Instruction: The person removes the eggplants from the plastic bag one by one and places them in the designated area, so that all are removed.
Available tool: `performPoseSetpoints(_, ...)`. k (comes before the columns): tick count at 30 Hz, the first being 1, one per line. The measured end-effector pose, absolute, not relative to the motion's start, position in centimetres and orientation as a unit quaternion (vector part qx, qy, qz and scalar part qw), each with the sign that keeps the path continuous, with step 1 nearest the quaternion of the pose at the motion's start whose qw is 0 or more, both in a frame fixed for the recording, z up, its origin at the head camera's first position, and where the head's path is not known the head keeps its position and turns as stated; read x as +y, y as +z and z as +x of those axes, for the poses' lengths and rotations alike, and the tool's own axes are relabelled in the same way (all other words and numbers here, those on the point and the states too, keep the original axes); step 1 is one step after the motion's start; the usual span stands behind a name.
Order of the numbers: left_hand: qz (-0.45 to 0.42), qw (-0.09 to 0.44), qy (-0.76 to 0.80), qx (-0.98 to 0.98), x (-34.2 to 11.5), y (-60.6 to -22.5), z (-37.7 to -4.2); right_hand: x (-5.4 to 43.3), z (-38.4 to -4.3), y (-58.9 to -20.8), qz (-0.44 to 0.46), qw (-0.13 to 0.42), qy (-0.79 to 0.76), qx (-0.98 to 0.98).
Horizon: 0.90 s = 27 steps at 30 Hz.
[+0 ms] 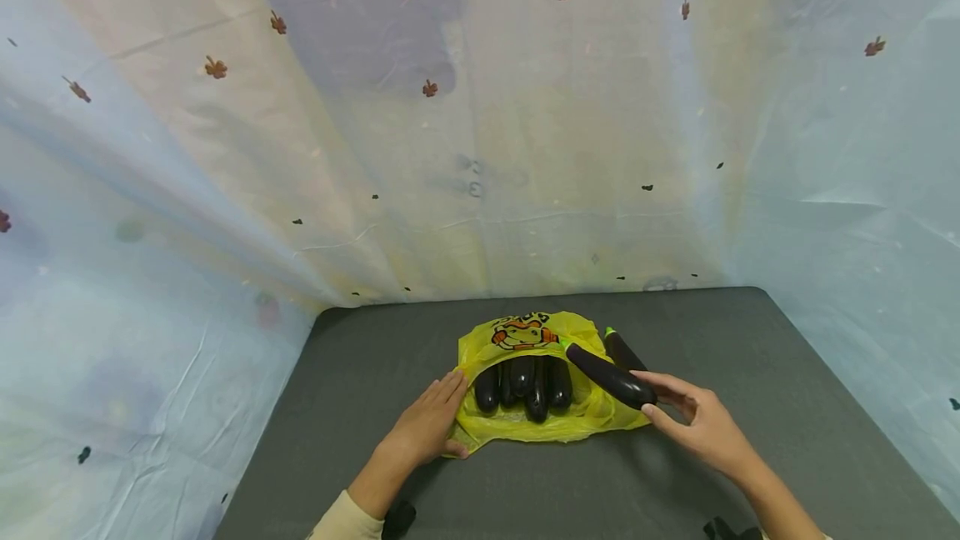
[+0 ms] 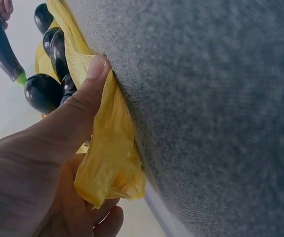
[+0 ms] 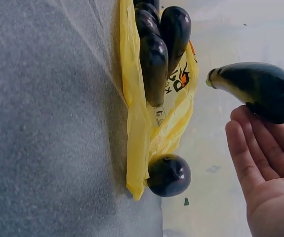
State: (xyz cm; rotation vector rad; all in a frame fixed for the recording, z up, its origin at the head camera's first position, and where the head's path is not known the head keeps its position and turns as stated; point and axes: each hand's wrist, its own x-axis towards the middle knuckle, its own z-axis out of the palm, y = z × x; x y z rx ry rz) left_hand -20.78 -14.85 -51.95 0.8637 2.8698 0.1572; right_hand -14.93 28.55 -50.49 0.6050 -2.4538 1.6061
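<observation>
A yellow plastic bag point(image 1: 517, 432) lies on its side with its mouth toward me, and several dark eggplants point(image 1: 536, 394) show inside. My left hand point(image 1: 429, 419) holds the bag's left edge; in the left wrist view its thumb point(image 2: 85, 94) lies over the yellow plastic point(image 2: 114, 143), the other fingers on the far side. Above the bag's right side, my right hand point(image 1: 693, 419) grips one eggplant point(image 1: 611, 375) by its blunt end, the green stem end pointing left toward the bag. Another eggplant point(image 1: 624, 351) rests just right of the bag, partly hidden behind the held one.
The dark grey table point(image 1: 375, 357) spreads around the bag on both sides. A pale plastic sheet point(image 1: 525, 148) with printed leaves hangs behind the table and along its sides.
</observation>
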Motion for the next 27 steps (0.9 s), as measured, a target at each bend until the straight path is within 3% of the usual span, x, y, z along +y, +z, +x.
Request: performPoseSetpoints(27,0.282,0.074,0.047,0.955,-14.8,-52.1,-20.8,30.4,-15.8,-50.8,0.129,0.149,0.478,-0.856)
